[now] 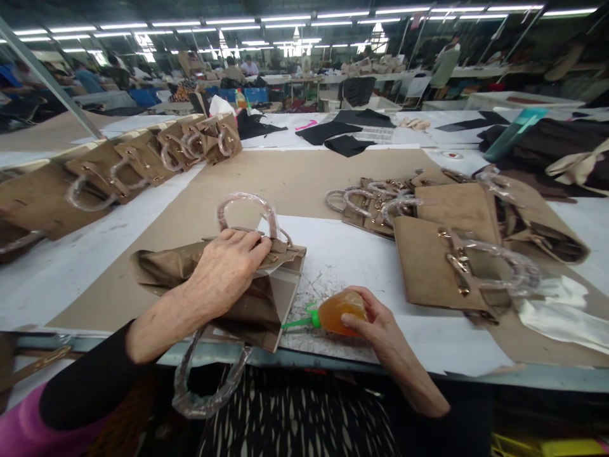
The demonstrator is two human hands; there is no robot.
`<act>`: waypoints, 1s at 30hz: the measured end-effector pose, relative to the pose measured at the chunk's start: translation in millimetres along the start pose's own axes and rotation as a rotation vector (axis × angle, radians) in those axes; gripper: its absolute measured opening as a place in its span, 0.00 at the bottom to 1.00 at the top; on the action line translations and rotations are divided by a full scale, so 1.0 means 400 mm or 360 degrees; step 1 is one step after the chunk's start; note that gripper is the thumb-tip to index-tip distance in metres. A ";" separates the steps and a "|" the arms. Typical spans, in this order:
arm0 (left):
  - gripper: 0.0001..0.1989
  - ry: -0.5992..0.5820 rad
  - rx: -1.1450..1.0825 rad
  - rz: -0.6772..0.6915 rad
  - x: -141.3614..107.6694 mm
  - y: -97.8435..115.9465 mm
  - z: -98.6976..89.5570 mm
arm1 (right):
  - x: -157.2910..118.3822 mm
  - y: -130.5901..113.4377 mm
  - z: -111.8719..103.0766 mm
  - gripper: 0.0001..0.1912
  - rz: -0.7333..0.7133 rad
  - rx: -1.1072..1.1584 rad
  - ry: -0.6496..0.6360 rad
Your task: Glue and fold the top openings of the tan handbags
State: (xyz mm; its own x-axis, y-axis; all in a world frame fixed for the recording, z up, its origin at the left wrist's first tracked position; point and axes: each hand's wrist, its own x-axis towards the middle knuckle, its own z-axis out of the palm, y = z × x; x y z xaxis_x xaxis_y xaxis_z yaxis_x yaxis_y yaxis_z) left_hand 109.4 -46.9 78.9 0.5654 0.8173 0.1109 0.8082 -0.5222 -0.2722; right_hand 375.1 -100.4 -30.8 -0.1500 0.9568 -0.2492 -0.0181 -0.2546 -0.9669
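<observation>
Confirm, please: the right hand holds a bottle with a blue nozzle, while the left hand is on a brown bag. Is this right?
Not quite: the nozzle is green, as the head view shows. The rest is right: the right hand holds the bottle, while the left hand is on a brown bag.

Tabletop (547, 378) with a pale blue-green edge, tan sheet (280, 171) spread across it, speckled white paper (340, 251) on top, brown handbag (254, 311) at the near edge, piled handbags (428, 270) and crumpled white material (566, 320) at right, row of handbags (155, 152) at left, flat black pieces (323, 132) beyond.
</observation>
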 end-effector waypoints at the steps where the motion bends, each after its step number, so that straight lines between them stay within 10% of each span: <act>1: 0.14 0.0001 -0.0010 0.0000 0.000 -0.001 0.001 | -0.003 0.003 0.000 0.21 0.0007 0.0005 -0.0005; 30: 0.16 0.0033 0.0093 0.0041 0.008 -0.009 0.008 | -0.065 0.004 0.015 0.22 0.0243 0.0243 -0.0011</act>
State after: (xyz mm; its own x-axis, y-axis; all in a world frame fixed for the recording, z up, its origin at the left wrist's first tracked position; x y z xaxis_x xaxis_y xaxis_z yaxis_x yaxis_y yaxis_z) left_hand 107.6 -41.7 77.2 0.5898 0.7982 0.1226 0.7826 -0.5274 -0.3306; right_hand 373.2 -126.7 -25.4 -0.1692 0.9045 -0.3914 -0.1443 -0.4156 -0.8980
